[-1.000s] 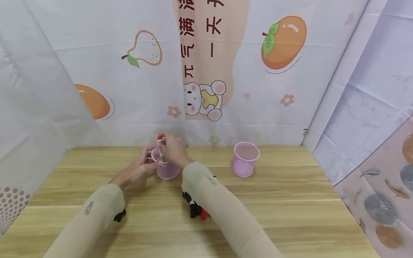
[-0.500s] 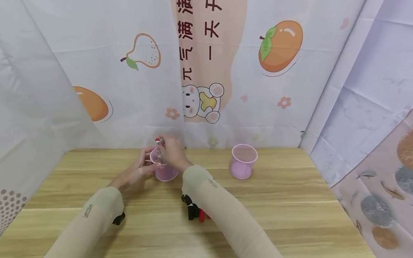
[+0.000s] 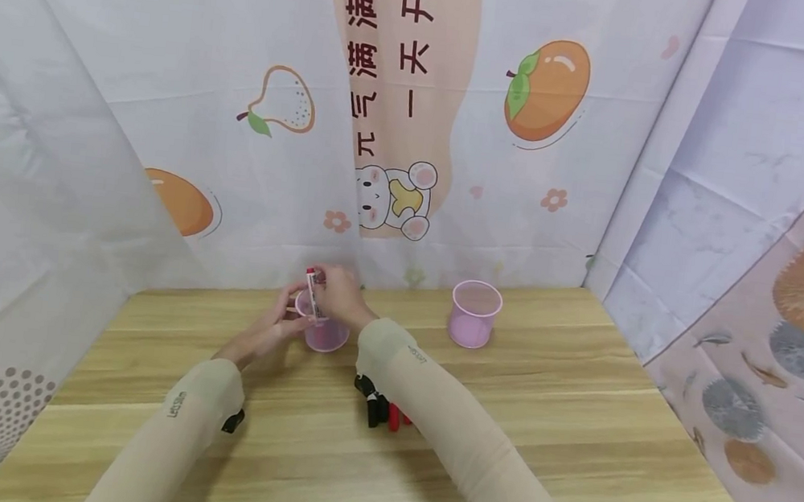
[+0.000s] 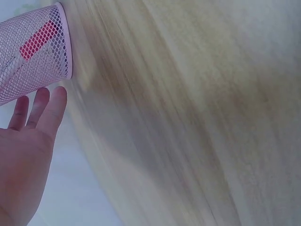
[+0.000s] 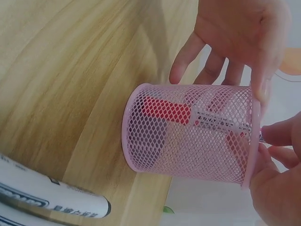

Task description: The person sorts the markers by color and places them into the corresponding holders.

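One red marker [image 5: 188, 115] inside mesh cup [image 5: 155, 155]

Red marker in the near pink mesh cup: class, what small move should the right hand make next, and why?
Probably let go of the red marker. Its capped end already sits at the bottom of the pink mesh cup, the right hand pinches only its top at the rim, and the left hand steadies the cup, so it should lean inside.

Pink mesh cup [image 3: 325, 331] stands upright on the wooden worktop [image 3: 502, 422], toward its back edge. A marker [image 3: 312, 292] with a white printed barrel and red cap leans inside, its lower end in the cup, its top slanting past the rim.
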